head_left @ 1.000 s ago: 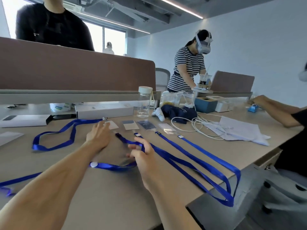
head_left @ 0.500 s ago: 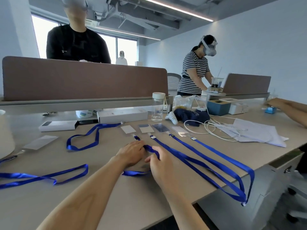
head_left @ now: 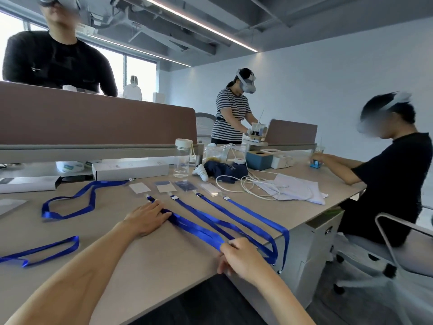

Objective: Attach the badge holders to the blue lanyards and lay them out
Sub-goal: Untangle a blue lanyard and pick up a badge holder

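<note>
The surface fills the lower left and middle of the frame. Across its middle lie four lanyards in a row running toward the lower right, each with a badge holder at its upper end; the two on the right hang their loops over the edge. Two more lanyards lie loose at the left, apparently not yet dressed. The left hand lies flat, fingers together, pressing the clip end of the leftmost strap just below centre. The right hand, lower right of centre, is pinched shut on that strap's loop end near the edge. The step looks like straightening this strap. To do it well, keep the clip end pinned, draw the loop taut along the line of its neighbours, untwist the ribbon so it lies flat, and set it down parallel without dragging the crossing straps beside it.
</note>
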Demonstrator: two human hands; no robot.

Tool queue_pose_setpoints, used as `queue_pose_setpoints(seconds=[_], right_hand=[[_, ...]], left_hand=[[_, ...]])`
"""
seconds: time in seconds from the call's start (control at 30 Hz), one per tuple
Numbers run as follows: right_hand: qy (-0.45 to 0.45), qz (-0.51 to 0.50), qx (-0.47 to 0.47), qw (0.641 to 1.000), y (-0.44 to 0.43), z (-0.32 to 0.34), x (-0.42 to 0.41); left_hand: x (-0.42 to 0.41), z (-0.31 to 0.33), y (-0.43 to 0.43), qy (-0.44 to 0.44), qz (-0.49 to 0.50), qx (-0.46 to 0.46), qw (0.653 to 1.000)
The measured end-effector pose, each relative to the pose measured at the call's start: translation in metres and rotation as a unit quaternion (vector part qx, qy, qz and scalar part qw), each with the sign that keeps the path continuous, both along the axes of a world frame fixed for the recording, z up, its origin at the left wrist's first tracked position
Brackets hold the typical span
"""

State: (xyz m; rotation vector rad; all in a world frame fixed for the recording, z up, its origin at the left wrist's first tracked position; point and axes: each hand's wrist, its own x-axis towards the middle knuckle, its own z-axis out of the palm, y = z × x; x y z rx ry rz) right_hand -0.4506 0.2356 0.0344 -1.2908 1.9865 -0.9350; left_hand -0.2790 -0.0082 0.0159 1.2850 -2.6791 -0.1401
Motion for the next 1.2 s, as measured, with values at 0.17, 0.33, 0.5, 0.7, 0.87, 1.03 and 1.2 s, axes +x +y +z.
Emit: queue_pose_setpoints(seconds=[0.17, 0.33, 0.5, 0.7, 0.87, 1.03, 1.2], right_hand=[[0.049, -0.016, 0.007, 0.999, 0.030, -0.002, -0.016], [0.076, -0.014, -0.056, 0.995, 0.036, -0.020, -0.021], [0.119, -0.023, -0.116, 0.986, 0.036, -0.033, -0.018], [0.269, -0.075, -0.115, 0.953, 0.043, -0.032, -0.024], [0.392, -0.086, -0.161, 0.902, 0.030, -0.022, -0.016], [0.423, -0.044, -0.190, 0.885, -0.014, -0.017, 0.020], [0.418, 0.033, -0.203, 0.885, -0.067, -0.020, 0.082]], left_hand=[[-0.003, -0.003, 0.011, 0.000, 0.002, 0.008, 1.000], [-0.017, -0.012, 0.038, -0.002, -0.025, 0.019, 1.000], [-0.024, -0.010, 0.061, -0.001, -0.027, 0.003, 1.000], [-0.022, -0.013, 0.059, 0.009, -0.017, 0.002, 1.000], [-0.015, -0.013, 0.069, 0.075, -0.010, 0.016, 0.997], [0.001, -0.011, 0.089, 0.143, 0.010, -0.001, 0.990], [0.060, -0.011, 0.084, 0.135, 0.048, -0.043, 0.989]])
